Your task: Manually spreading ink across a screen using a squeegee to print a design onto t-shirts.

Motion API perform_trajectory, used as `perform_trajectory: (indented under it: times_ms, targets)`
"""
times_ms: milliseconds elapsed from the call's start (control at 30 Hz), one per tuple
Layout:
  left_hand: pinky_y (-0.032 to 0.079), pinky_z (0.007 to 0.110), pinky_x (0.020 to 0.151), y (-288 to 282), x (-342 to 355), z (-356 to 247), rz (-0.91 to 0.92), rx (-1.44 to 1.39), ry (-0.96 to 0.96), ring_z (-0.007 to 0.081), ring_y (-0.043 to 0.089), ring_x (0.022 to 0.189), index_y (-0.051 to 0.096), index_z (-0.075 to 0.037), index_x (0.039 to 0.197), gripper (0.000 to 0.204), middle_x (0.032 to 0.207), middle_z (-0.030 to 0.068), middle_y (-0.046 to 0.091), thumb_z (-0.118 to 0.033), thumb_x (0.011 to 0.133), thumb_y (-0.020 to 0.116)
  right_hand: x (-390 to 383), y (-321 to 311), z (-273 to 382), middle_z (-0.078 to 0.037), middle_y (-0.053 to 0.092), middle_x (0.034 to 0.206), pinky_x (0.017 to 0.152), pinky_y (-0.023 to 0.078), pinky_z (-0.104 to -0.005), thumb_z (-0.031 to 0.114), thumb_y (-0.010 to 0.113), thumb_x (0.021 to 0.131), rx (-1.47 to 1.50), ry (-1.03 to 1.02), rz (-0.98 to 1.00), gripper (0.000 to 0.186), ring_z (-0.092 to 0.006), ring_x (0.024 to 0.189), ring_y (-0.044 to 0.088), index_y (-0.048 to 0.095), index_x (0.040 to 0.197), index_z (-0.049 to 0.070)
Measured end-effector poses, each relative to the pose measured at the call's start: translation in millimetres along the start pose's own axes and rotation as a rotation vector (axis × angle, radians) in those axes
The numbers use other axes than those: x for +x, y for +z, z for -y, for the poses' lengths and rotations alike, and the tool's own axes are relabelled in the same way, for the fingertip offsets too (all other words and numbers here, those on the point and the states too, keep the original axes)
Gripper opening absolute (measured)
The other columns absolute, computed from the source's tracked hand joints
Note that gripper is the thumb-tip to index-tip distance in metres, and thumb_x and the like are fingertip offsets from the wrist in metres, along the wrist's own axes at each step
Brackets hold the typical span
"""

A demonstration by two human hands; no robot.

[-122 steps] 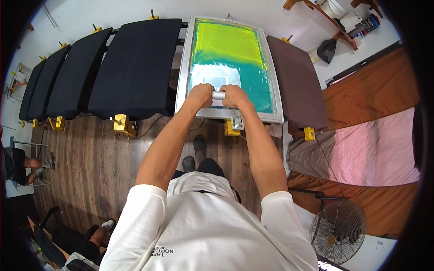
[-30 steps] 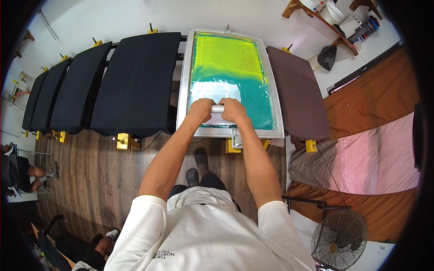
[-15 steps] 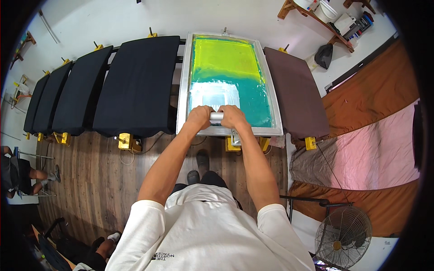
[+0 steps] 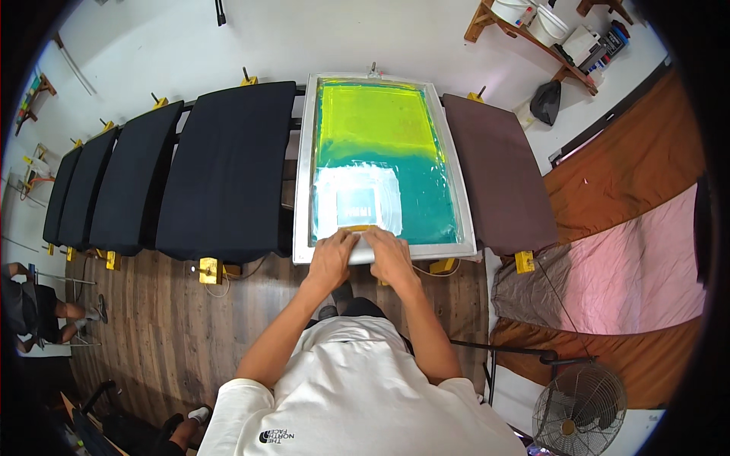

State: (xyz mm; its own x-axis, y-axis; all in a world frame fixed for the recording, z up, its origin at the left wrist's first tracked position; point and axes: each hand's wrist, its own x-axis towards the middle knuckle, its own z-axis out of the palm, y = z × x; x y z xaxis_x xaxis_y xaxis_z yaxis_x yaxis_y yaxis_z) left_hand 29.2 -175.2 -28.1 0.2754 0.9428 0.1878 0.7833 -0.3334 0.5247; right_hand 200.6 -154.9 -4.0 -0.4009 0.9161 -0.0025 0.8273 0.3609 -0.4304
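A screen printing frame (image 4: 459, 190) with a pale metal rim lies over a platen in front of me. Its mesh is yellow-green at the far end and teal nearer, with a smeared patch of white ink (image 4: 389, 190) around a small rectangular design at the near left. My left hand (image 4: 331, 254) and my right hand (image 4: 389, 257) grip a squeegee (image 4: 357, 228) side by side at the frame's near edge. Its yellow blade edge shows just beyond my fingers; most of the metal handle is hidden under them.
Platens covered in black cloth (image 4: 228, 167) stand in a row to the left, a brown-covered one (image 4: 498, 175) to the right. Yellow clamps (image 4: 210, 270) sit at their near ends. A wire fan (image 4: 579, 410) is at lower right. Another person (image 4: 46, 304) sits at far left.
Both hands have drawn the squeegee toward me, from over the mesh to the frame's near edge. The squeegee is tilted differently, its yellow blade edge now showing. My view has shifted slightly.
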Motion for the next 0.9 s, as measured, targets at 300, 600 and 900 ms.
perform_trajectory:
  times_ms: [300,600,900]
  targets:
    - [0.037,0.053,0.106,-13.0,4.9,-6.4,0.166,0.088,0.004,0.0341,0.051,0.126,0.048,-0.005,0.134,0.079,0.135,0.0167,0.05,0.005,0.06,0.072,-7.1,-1.2,-10.8,-0.013,0.05,0.14,0.106,0.033,-0.0538,-0.003,0.066,0.069,0.005,-0.05,0.042,0.066,-0.0288,0.134,0.043,0.054,0.134,0.007]
    - [0.024,0.059,0.114,-57.1,24.3,-7.5,0.427,-0.072,-0.043,0.0342,0.036,0.141,0.044,-0.011,0.143,0.078,0.148,0.0173,0.042,-0.015,0.073,0.078,-12.4,-52.9,-47.4,-0.013,0.045,0.148,0.114,0.027,-0.0541,0.023,0.076,0.081,0.327,-0.09,0.228,0.065,-0.0323,0.141,0.035,0.051,0.14,0.01]
    - [0.044,0.037,0.101,-31.4,26.1,73.8,-0.395,-0.192,-0.649,0.0291,0.059,0.113,0.051,0.002,0.136,0.045,0.123,0.0187,0.061,-0.019,0.096,0.053,-18.4,-60.4,-248.7,-0.014,0.067,0.109,0.087,0.051,-0.0349,0.002,0.062,0.083,0.25,0.683,-0.193,0.032,-0.023,0.099,0.065,0.06,0.115,0.0]
